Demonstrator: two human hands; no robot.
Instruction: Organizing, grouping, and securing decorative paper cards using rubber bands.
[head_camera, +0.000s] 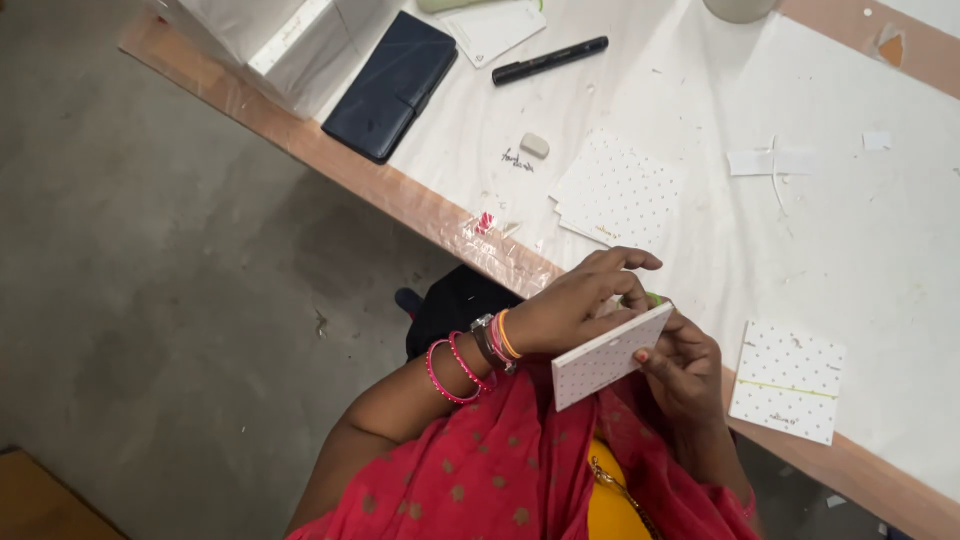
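A person in a red dotted garment sits at the near edge of a white-covered table, both hands raised over the lap and grasping one small white dotted card. The left hand, its wrist ringed with pink and orange bangles, reaches over the card's upper edge with fingers curled onto it. The right hand grips the same card from below and behind, thumb on its right end. The card is tilted, off the table, just in front of its taped wooden edge.

Near the table's far left corner stands a white box, with a dark blue wallet-style case just beside it. To the right of the case lie a white card and a black marker near the far edge, and closer in, a small grey eraser. Toward the middle sits a stack of dotted cards, just beyond the left hand. Further right lie scraps of white paper strip. Close to the near edge at the right rests another dotted card crossed by a thin green line
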